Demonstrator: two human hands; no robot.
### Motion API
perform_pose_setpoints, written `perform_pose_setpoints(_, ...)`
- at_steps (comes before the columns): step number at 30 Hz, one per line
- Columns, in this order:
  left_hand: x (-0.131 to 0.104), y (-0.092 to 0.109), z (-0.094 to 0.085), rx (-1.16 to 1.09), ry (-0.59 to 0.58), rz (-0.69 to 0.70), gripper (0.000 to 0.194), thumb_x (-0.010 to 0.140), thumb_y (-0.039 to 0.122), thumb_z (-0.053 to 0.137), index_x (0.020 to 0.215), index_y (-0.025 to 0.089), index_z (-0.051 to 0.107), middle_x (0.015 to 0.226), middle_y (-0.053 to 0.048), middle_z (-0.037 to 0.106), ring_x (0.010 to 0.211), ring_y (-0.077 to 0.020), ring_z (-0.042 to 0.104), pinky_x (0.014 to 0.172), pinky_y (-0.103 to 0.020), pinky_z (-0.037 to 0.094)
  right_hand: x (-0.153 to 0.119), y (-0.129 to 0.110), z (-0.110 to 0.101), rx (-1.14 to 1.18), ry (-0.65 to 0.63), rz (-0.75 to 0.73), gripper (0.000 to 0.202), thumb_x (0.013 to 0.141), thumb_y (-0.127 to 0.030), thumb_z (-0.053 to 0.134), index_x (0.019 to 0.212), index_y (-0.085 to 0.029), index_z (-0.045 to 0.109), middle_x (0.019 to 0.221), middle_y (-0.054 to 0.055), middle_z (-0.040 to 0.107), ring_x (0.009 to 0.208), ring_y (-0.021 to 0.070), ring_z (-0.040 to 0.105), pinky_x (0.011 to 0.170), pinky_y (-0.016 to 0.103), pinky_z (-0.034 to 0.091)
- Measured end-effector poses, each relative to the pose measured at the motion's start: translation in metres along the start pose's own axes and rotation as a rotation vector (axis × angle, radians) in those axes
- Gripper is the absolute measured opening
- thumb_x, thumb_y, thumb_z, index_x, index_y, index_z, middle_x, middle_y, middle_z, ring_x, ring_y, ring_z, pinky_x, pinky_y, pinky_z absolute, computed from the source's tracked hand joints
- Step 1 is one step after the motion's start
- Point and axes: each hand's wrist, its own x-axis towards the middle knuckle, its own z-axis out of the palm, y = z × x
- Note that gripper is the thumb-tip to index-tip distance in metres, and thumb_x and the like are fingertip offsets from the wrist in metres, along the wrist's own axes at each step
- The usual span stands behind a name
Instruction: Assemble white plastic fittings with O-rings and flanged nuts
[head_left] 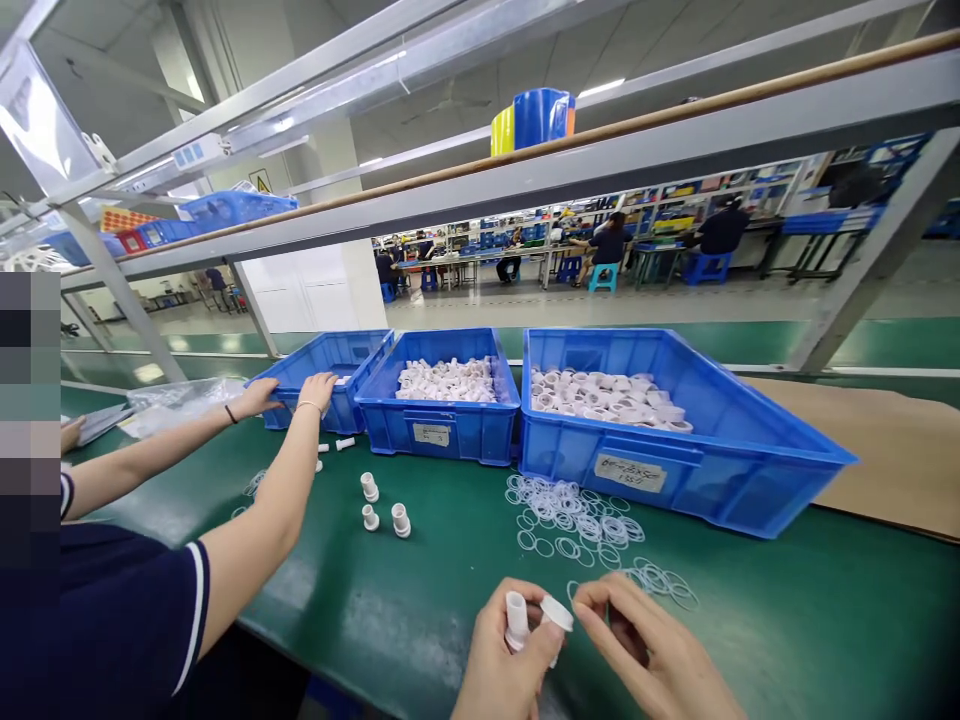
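Note:
My left hand [510,650] is closed around white plastic fittings at the bottom centre. One is a narrow tube [516,618] pointing up, and the other shows a wide round flange [556,613]. Just to the right, my right hand [649,645] has its thumb and forefinger pinched together close to the flange. A thin clear ring [572,590] shows partly at those fingertips. Beyond my hands, many clear rings [577,515] lie loose in a pile on the green table [420,600]. Several white fittings [400,520] stand upright to the left of the pile.
Blue bins [435,435] line the back; the middle one and the large right bin [686,480] hold white parts. At left, a co-worker's hands [319,390] rest on the left bin [337,355]. A shelf rail [480,180] crosses above. Cardboard [870,440] lies at right.

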Motion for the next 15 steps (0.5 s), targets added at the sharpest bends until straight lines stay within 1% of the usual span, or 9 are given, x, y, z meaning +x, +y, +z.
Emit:
perform_pose_setpoints(2, -0.005, 0.010, -0.005, 0.047, 0.005, -0.003, 0.063, 0.080, 0.063, 0.069, 0.123, 0.017, 0.056, 0.093, -0.002, 0.058, 0.041, -0.0001, 0.037, 0.030, -0.016, 0.024, 0.002, -0.005, -0.002, 0.020, -0.043, 0.019, 0.035, 0.103, -0.053, 0.045, 0.085, -0.026, 0.058, 0.079, -0.001, 0.055, 0.064, 0.0168, 0.047, 0.059, 0.030, 0.037)
perform_pose_setpoints(4, -0.009, 0.020, -0.008, 0.069, -0.003, -0.013, 0.072, 0.079, 0.060, 0.072, 0.136, 0.023, 0.050, 0.095, 0.001, 0.055, 0.043, -0.0011, 0.039, 0.030, -0.015, 0.029, 0.002, -0.010, -0.002, 0.046, -0.085, 0.029, 0.036, 0.103, -0.053, 0.044, 0.084, -0.026, 0.058, 0.079, -0.001, 0.054, 0.065, 0.0163, 0.047, 0.059, 0.030, 0.036)
perform_pose_setpoints(5, -0.010, 0.023, -0.009, 0.081, -0.014, -0.018, 0.075, 0.078, 0.059, 0.073, 0.140, 0.024, 0.048, 0.095, 0.001, 0.054, 0.043, -0.0012, 0.039, 0.031, -0.015, 0.030, 0.002, -0.012, -0.002, 0.057, -0.102, 0.037, 0.037, 0.103, -0.053, 0.044, 0.084, -0.026, 0.058, 0.079, -0.001, 0.054, 0.065, 0.0162, 0.047, 0.059, 0.030, 0.035)
perform_pose_setpoints(6, -0.011, 0.027, -0.010, 0.098, -0.033, -0.021, 0.074, 0.078, 0.057, 0.073, 0.139, 0.025, 0.049, 0.096, 0.001, 0.054, 0.044, -0.0013, 0.038, 0.031, -0.016, 0.030, 0.003, -0.014, -0.001, 0.066, -0.120, 0.048, 0.038, 0.104, -0.053, 0.043, 0.083, -0.025, 0.057, 0.080, -0.001, 0.053, 0.066, 0.0161, 0.047, 0.059, 0.030, 0.034)
perform_pose_setpoints(8, -0.011, 0.031, -0.011, 0.151, -0.068, -0.001, 0.058, 0.080, 0.051, 0.072, 0.127, 0.021, 0.059, 0.093, 0.001, 0.056, 0.045, -0.0019, 0.037, 0.033, -0.017, 0.028, 0.002, -0.018, 0.000, 0.087, -0.161, 0.069, 0.039, 0.104, -0.054, 0.041, 0.082, -0.025, 0.056, 0.080, -0.001, 0.052, 0.068, 0.0162, 0.046, 0.060, 0.029, 0.033)
perform_pose_setpoints(9, -0.011, 0.031, -0.012, 0.183, -0.078, 0.029, 0.047, 0.081, 0.046, 0.071, 0.117, 0.018, 0.063, 0.088, 0.001, 0.056, 0.048, -0.0029, 0.038, 0.037, -0.017, 0.029, 0.002, -0.020, 0.001, 0.101, -0.180, 0.076, 0.040, 0.105, -0.054, 0.040, 0.082, -0.025, 0.056, 0.080, -0.001, 0.051, 0.069, 0.0164, 0.047, 0.060, 0.029, 0.033)
perform_pose_setpoints(11, -0.009, 0.030, -0.012, 0.254, -0.081, 0.111, 0.027, 0.080, 0.033, 0.070, 0.100, 0.015, 0.066, 0.075, 0.003, 0.053, 0.056, -0.0050, 0.038, 0.049, -0.018, 0.031, 0.001, -0.024, 0.002, 0.131, -0.212, 0.082, 0.040, 0.105, -0.054, 0.040, 0.082, -0.025, 0.054, 0.082, -0.001, 0.051, 0.072, 0.0166, 0.048, 0.062, 0.029, 0.034)
perform_pose_setpoints(13, -0.006, 0.025, -0.012, 0.325, -0.058, 0.166, 0.019, 0.077, 0.026, 0.071, 0.091, 0.015, 0.066, 0.066, 0.005, 0.050, 0.062, -0.0066, 0.039, 0.058, -0.020, 0.031, 0.001, -0.026, 0.002, 0.147, -0.235, 0.066, 0.040, 0.105, -0.054, 0.040, 0.081, -0.024, 0.052, 0.083, -0.001, 0.051, 0.074, 0.0168, 0.049, 0.064, 0.028, 0.036)
perform_pose_setpoints(15, -0.003, 0.017, -0.013, 0.358, -0.021, 0.173, 0.021, 0.075, 0.029, 0.074, 0.090, 0.016, 0.067, 0.068, 0.004, 0.053, 0.063, -0.0074, 0.041, 0.061, -0.021, 0.031, 0.000, -0.023, 0.001, 0.129, -0.274, 0.046, 0.041, 0.105, -0.054, 0.038, 0.081, -0.024, 0.052, 0.084, 0.000, 0.052, 0.075, 0.0170, 0.050, 0.066, 0.028, 0.037)
